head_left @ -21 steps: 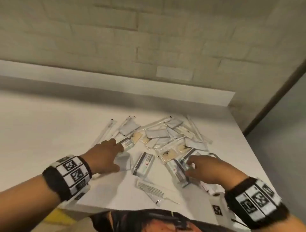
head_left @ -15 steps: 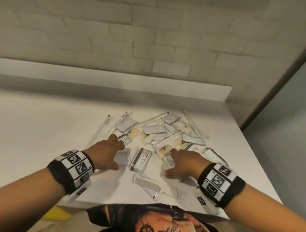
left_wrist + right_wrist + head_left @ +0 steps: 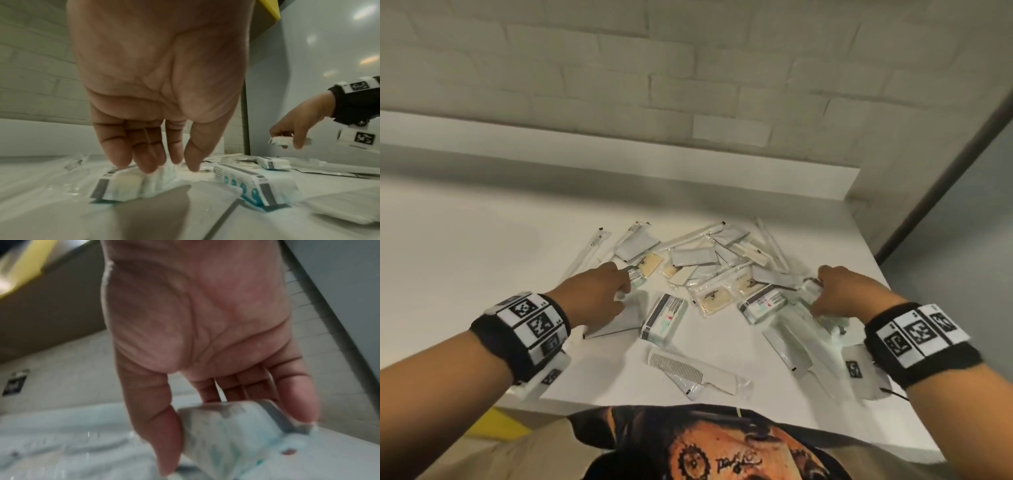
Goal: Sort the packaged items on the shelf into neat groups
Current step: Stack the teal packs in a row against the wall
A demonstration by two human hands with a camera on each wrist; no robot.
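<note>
Small wrapped items lie in a loose pile [image 3: 698, 260] on the white shelf [image 3: 465, 240]. My left hand [image 3: 628, 279] reaches to the pile's left side. In the left wrist view its straight fingers [image 3: 144, 162] rest on top of a white-and-teal soap pack [image 3: 123, 183] that lies flat on the shelf. My right hand [image 3: 813, 291] is at the pile's right side and pinches another soap pack [image 3: 236, 426] between thumb and fingers. The left wrist view shows that pack [image 3: 281, 140] held clear above the shelf.
Two more soap packs [image 3: 664, 317] [image 3: 765, 303] lie between my hands. A wrapped comb [image 3: 695, 373] sits near the front edge, long thin wrappers [image 3: 589, 250] at the far left, and clear sleeves [image 3: 791, 349] under my right wrist. A brick wall [image 3: 688, 85] stands behind.
My right hand has moved from the front middle of the pile out to the right, carrying a soap pack up off the shelf. My left hand has stayed on its pack.
</note>
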